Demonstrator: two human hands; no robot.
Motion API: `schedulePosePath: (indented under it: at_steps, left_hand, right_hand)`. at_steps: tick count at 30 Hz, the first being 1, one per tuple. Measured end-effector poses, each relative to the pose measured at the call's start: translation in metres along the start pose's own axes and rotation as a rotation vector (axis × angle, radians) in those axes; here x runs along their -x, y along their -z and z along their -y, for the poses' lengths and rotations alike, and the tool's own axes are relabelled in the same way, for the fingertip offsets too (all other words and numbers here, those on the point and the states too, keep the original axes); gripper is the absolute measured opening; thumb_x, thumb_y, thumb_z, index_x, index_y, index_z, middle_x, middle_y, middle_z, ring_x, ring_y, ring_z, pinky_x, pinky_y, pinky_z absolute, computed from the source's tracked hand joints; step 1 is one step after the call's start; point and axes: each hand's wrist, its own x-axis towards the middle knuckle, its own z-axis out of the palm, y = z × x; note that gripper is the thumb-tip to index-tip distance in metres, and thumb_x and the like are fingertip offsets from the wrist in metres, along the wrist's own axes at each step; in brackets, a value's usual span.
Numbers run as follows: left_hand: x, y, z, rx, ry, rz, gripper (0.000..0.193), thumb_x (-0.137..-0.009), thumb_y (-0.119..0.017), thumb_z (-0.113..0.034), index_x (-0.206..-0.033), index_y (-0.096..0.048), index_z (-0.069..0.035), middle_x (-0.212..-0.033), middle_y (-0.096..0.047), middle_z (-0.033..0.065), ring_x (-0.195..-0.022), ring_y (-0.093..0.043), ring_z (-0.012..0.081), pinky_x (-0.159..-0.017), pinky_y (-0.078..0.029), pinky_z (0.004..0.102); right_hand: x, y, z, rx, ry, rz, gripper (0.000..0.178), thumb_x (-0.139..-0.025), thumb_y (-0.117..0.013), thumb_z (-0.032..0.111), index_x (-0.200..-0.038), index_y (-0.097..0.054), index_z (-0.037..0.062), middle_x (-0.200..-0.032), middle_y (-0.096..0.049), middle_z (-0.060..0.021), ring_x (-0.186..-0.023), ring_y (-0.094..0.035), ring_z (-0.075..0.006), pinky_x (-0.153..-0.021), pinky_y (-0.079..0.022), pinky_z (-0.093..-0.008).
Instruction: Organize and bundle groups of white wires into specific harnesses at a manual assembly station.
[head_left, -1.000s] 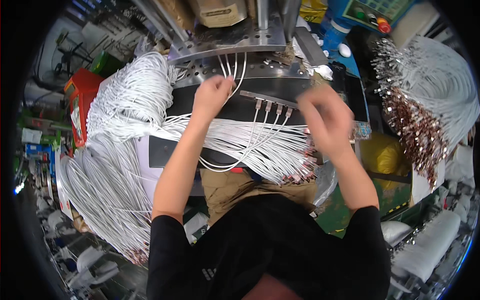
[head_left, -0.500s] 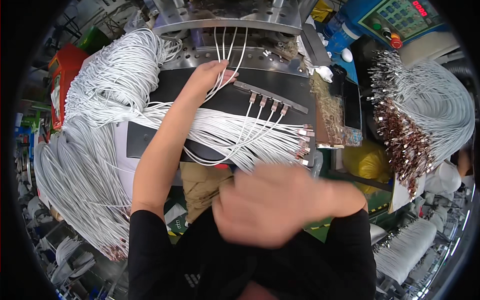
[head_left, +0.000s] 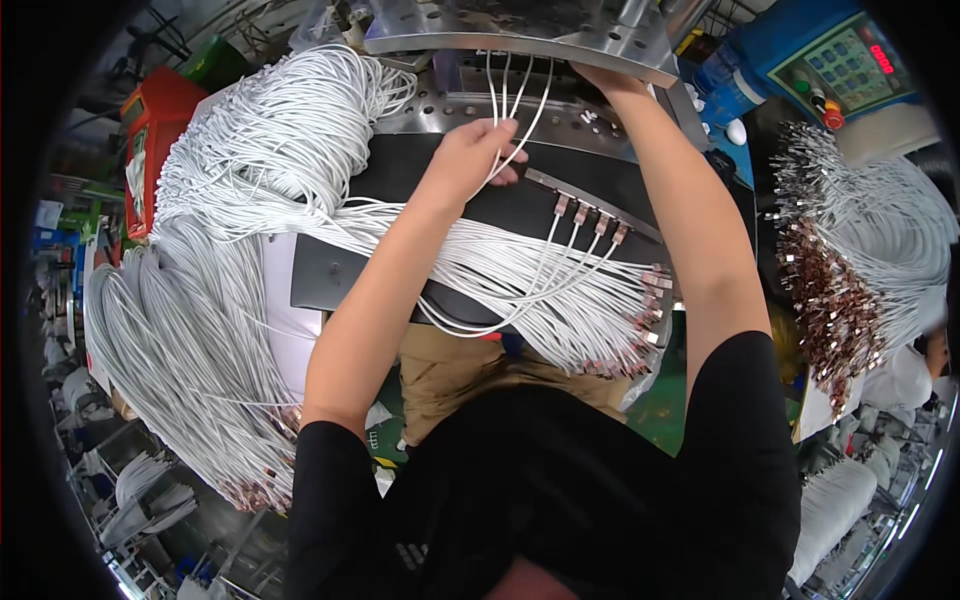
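Biggest first: a great heap of white cables (head_left: 270, 150) piles up on my left, and out to my right sits a paler coil (head_left: 880, 245) with coppery ends. In front of me lies the black board (head_left: 410, 165), a spread of more cables (head_left: 500, 265) fanned across it, plugs to the right. Beyond its far edge, the steel press plate (head_left: 520, 32) overhangs, with the blue control box (head_left: 760, 45) at right. Here's my left hand (head_left: 485, 158), fingers closed round a few white strands (head_left: 493, 90); they run up from it to beneath that plate. My right hand (head_left: 608, 80) reaches under the plate's right end, fingertips hidden, so I can't tell what it grips. Smaller now: a slanting metal bar (head_left: 592, 203) on the board, just right of my left hand, with four copper-coloured plugs (head_left: 601, 223) along its near side, each trailing a white cable.
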Motion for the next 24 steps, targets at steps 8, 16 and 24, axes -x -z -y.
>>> schedulePosePath:
  at_steps: [8, 16, 24]
  left_hand:
    - [0.105, 0.12, -0.064, -0.325, -0.844, -0.543, 0.027, -0.099, -0.055, -0.025, -0.095, -0.069, -0.002, -0.088, -0.064, 0.0046, -0.078, -0.057, 0.0143, -0.074, -0.046, 0.028]
    - [0.141, 0.164, -0.015, -0.901, -0.201, -1.236, 0.047, -0.1, -0.056, -0.034, -0.073, -0.064, 0.003, -0.057, -0.056, 0.0122, -0.056, -0.058, 0.025, -0.057, -0.044, 0.0351]
    - [0.118, -0.048, 0.071, -0.983, -1.006, 0.053, 0.022, -0.082, -0.072, -0.016, -0.101, -0.064, -0.011, -0.107, -0.061, 0.0037, -0.102, -0.06, 0.0257, -0.092, -0.049, 0.0402]
  right_hand:
    - [0.0, 0.017, 0.007, -0.295, -0.217, -0.052, 0.069, -0.068, -0.08, 0.054, -0.114, -0.065, 0.0039, -0.108, -0.066, -0.0187, -0.107, -0.061, -0.0335, -0.097, -0.047, -0.0398]
    - [0.081, 0.036, 0.007, -0.581, -0.145, 0.231, 0.037, -0.087, -0.071, 0.037, -0.11, -0.07, 0.0088, -0.089, -0.068, -0.016, -0.094, -0.062, -0.0366, -0.086, -0.048, -0.0432]
    - [0.147, 0.17, -0.006, -0.464, -0.096, 0.534, 0.036, -0.089, -0.068, 0.019, -0.125, -0.066, 0.0133, -0.097, -0.059, -0.0122, -0.093, -0.057, -0.0306, -0.084, -0.046, -0.0394]
